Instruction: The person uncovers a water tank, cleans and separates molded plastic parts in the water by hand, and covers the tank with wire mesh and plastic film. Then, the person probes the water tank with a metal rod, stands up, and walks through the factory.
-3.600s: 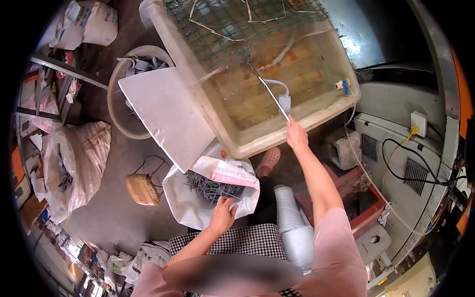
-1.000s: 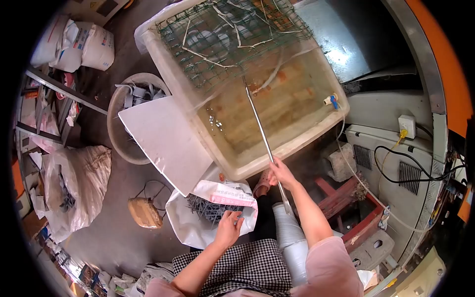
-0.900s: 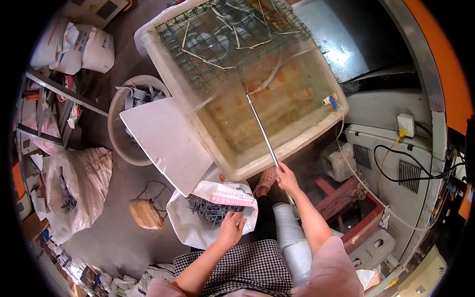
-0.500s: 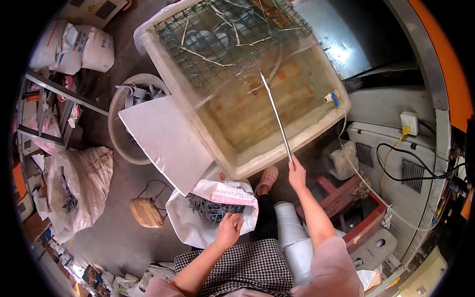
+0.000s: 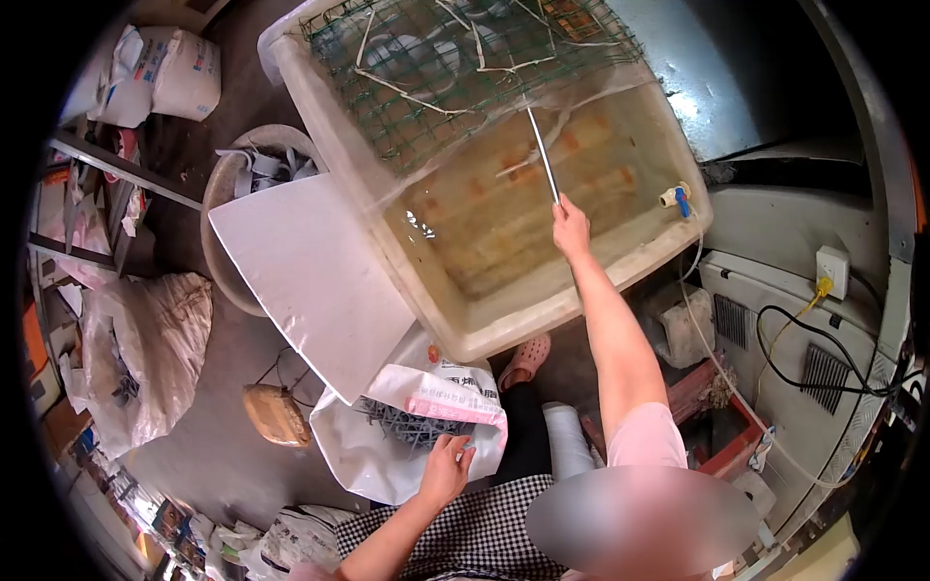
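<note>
My right hand point(image 5: 572, 229) is closed around the near end of a long, thin silver metal rod point(image 5: 544, 155). It reaches out over the pale plastic tank point(image 5: 542, 312), which holds murky, yellowish water. The rod's far end lies by the edge of a green wire grid point(image 5: 417, 107) and a clear plastic sheet; its tip is hard to make out. Low at my lap, my left hand point(image 5: 446, 473) has loosely bent fingers with a gap at the thumb. Beside it is an open white woven sack point(image 5: 344, 445) with thin grey strips point(image 5: 412, 423) inside.
A white board point(image 5: 315, 281) leans between the tank and a round tub point(image 5: 221, 237). A blue-handled valve point(image 5: 681, 198) sits on the tank's right wall, with a thin hose hanging from it. Cables hang by a grey cabinet point(image 5: 775, 310). A wooden block point(image 5: 276, 414) lies on the floor.
My right hand has moved forward over the tank, pushing the rod farther toward the grid. My left hand stays beside the sack. The whole view has shifted slightly.
</note>
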